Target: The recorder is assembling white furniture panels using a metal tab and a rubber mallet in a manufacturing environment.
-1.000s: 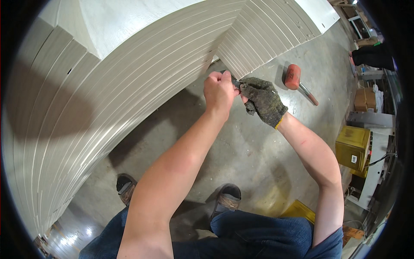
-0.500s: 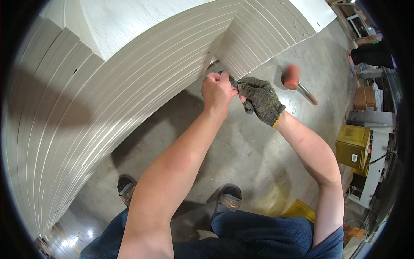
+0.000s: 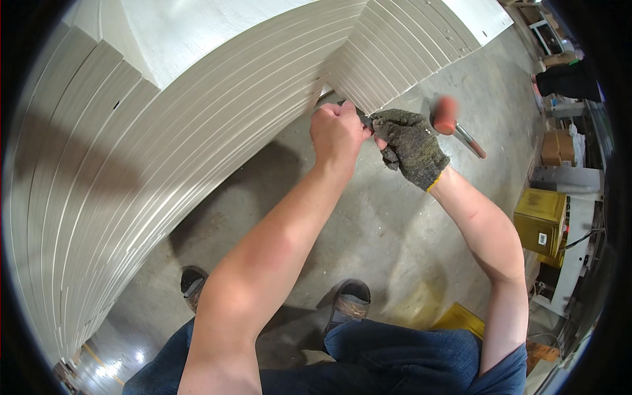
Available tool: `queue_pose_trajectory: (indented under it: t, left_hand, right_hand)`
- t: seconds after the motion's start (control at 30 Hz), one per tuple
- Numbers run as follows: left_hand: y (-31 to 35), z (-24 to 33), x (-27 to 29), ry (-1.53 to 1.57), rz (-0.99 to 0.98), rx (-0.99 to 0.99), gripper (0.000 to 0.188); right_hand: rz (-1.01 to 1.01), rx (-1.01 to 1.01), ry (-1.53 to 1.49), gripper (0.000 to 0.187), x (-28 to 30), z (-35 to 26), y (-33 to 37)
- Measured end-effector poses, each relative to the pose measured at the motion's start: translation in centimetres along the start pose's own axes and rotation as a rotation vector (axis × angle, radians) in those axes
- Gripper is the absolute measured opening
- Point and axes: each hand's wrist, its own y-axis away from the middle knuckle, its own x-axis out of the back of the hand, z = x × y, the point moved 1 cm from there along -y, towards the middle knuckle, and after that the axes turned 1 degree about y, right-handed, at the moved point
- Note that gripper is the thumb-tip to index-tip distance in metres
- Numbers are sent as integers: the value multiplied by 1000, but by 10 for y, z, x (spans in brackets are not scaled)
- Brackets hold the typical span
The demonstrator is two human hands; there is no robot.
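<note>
My bare left hand [image 3: 337, 135] is closed at the lower corner of a tall stack of white boards [image 3: 217, 125]. Between my hands shows a small dark, strip-like piece [image 3: 364, 120], mostly hidden by the fingers, so its kind cannot be made out. My right hand [image 3: 411, 146] wears a dark grey-green knit glove with a yellow cuff. Its fingers are pinched on the right end of that piece, close to the left hand. A bare fingertip shows below the glove's front edge.
A mallet with a red head [image 3: 446, 118] lies on the concrete floor [image 3: 368, 224] to the right. Farther right are a yellow metal box [image 3: 540, 222], a cardboard box [image 3: 557, 147] and white machine parts. Another person's dark-clothed leg [image 3: 565, 81] shows at the upper right.
My gloved right hand has shifted a little to the right. The left hand has turned slightly and moved a bit to the right, with more of the dark piece showing between them.
</note>
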Motion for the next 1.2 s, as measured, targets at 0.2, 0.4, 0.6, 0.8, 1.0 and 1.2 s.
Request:
queue_pose_trajectory:
  t: [0.2, 0.4, 0.6, 0.8, 1.0, 1.2]
  left_hand:
    - [16, 22, -11, -14, -20, 46, 26]
    - [30, 45, -15, -37, -54, -25, 30]
    - [27, 20, -12, 0, -35, -74, 30]
    - [24, -30, 21, 85, 74, 52, 33]
    - [25, -44, 30, 208, 63, 224, 48]
    - [10, -51, 28, 263, 24, 304, 61]
  right_hand:
    - [-54, 77, -2, 16, 4, -9, 9]
    - [5, 130, -33, 12, 0, -27, 16]
    - [-6, 66, -8, 16, 9, -11, 9]
    - [-99, -68, 99, 19, 1, 23, 9]
    - [-50, -140, 125, 19, 9, 33, 11]
    - [-61, -165, 156, 16, 12, 40, 13]
